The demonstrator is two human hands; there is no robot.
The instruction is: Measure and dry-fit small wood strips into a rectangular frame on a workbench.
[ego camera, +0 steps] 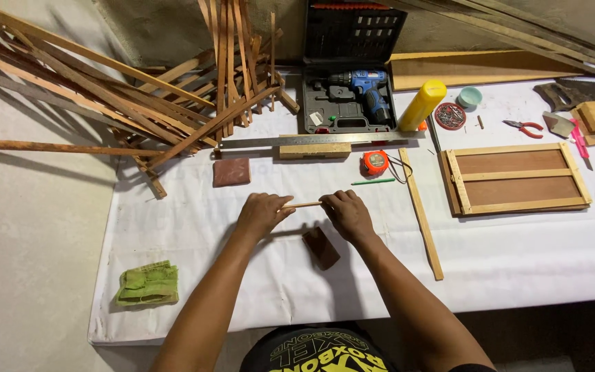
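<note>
A thin wooden stick is pinched at both ends by the left hand and right hand.

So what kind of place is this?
Probably a small woodworking bench. A blue cordless drill sits in its case, thin wood strips are piled up, and both hands hold a thin wooden stick.

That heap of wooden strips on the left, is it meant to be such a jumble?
It does look untidy: the wooden strips lie crisscrossed, some overhanging the table edge. Elsewhere things lie orderly, and both hands hold a thin stick.
</note>
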